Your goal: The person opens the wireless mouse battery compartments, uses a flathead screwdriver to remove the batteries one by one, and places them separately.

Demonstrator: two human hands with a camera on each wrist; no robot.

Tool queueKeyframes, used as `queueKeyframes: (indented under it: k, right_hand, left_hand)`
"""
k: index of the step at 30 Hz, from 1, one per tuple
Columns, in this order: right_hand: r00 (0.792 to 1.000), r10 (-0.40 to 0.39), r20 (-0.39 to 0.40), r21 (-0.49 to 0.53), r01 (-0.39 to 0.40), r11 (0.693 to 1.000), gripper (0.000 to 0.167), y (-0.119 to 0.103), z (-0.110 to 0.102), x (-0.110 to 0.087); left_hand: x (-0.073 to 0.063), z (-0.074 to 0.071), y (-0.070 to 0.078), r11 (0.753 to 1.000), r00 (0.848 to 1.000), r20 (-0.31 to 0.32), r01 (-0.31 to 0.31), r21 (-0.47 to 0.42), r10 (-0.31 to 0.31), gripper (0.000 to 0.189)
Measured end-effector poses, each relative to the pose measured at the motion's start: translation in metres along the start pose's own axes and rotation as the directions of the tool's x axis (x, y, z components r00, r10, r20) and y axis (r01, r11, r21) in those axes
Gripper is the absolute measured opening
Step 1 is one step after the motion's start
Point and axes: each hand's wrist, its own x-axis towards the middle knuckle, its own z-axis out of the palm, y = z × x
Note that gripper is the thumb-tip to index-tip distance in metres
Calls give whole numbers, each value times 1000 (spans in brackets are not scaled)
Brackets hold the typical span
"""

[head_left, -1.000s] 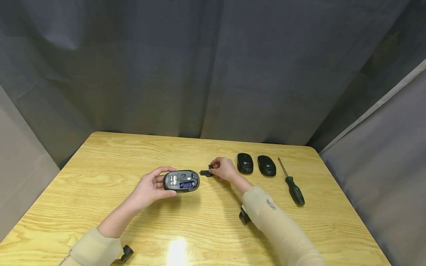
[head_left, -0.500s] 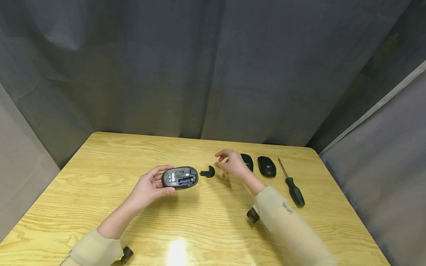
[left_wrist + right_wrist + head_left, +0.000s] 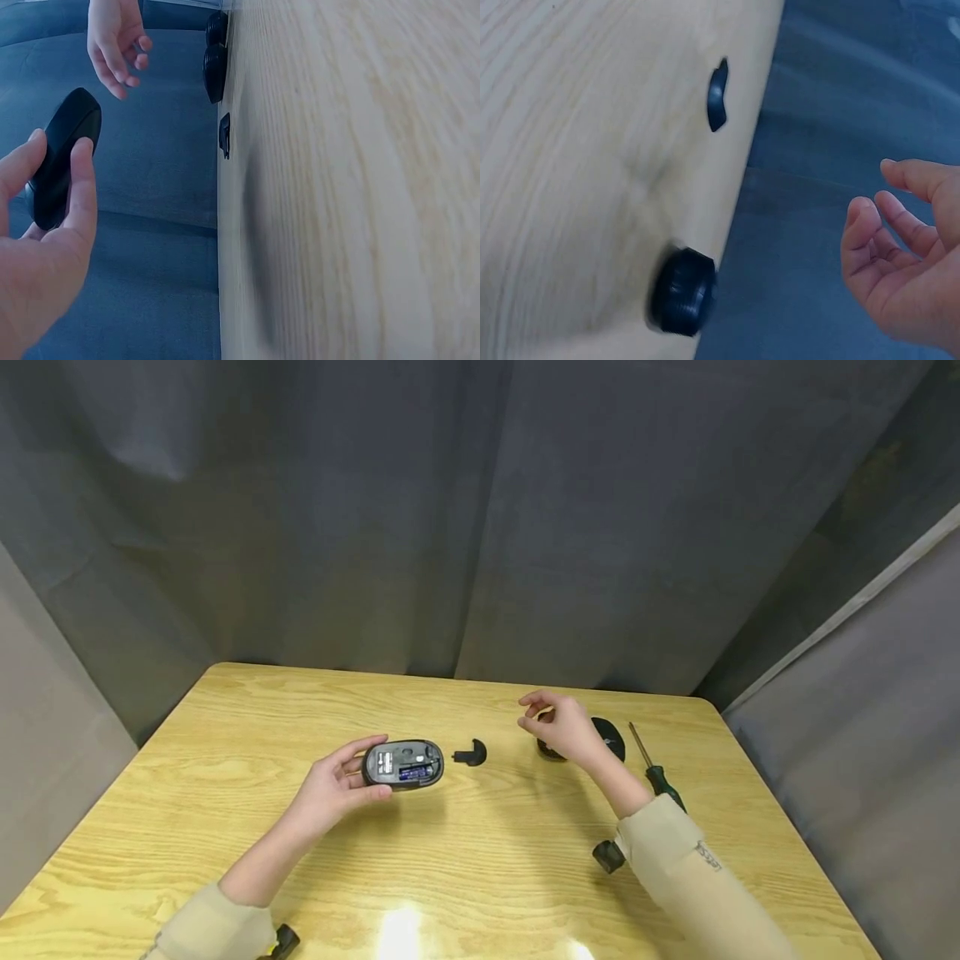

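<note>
My left hand (image 3: pixel 333 789) grips a black computer mouse (image 3: pixel 403 764) by one end, its underside turned up. A blue battery (image 3: pixel 417 772) sits in the uncovered compartment of that mouse. In the left wrist view the mouse (image 3: pixel 66 154) is edge-on between thumb and fingers, above the table. On the tabletop, just right of the mouse, lies a small black battery cover (image 3: pixel 471 753) with a curved end and a narrow tab. My right hand (image 3: pixel 564 727), fingers loosely bent, hovers in front of a second black mouse (image 3: pixel 550 752) and holds nothing; it partly hides that mouse.
Another black mouse (image 3: pixel 609 739) lies to the right, partly behind the right wrist. Beyond it is a screwdriver (image 3: pixel 660 781) with a green handle, partly covered by the sleeve. Grey curtains (image 3: pixel 480 527) hang behind the wooden table (image 3: pixel 300 693).
My right hand has let go of the battery cover, leaving it on the table, and has moved right towards the other mice. The left hand holds its mouse almost still.
</note>
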Motion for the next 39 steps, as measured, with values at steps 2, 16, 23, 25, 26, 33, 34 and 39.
queueKeyframes:
  k: [2, 16, 23, 25, 26, 33, 34, 39]
  right_hand:
    - [1000, -3, -10, -7, 3, 1000, 28, -1, -8, -3]
    - [982, -88, -165, -88, 74, 993, 27, 6, -58, -40]
    - [963, -111, -245, -160, 72, 984, 29, 16, -74, -61]
    - [957, -112, -268, -188, 62, 980, 30, 19, -78, -66]
    - [954, -112, -278, -199, 57, 978, 29, 20, -80, -69]
    - [942, -87, -324, -239, 8, 971, 29, 37, -89, -86]
    - [942, -80, -327, -237, 0, 971, 29, 40, -90, -89]
    - [946, -20, -324, -231, -59, 971, 32, 54, -94, -101]
  left_hand:
    - [0, -1, -1, 1000, 1000, -5, -2, 3, 2, 73]
    - [-2, -3, 3, 1000, 1000, -22, 7, -29, -7, 72]
    - [-2, -3, 4, 999, 1000, -15, -5, -43, 4, 72]
    - [-2, -3, 4, 999, 1000, -9, -9, -52, 8, 72]
    - [-2, -3, 4, 998, 1000, -7, -11, -54, 11, 72]
    - [-2, -3, 6, 998, 1000, -3, -12, -65, 12, 72]
    - [-2, -3, 6, 998, 1000, -4, -12, -67, 12, 71]
    - [-3, -4, 7, 997, 1000, -8, -6, -77, 5, 72]
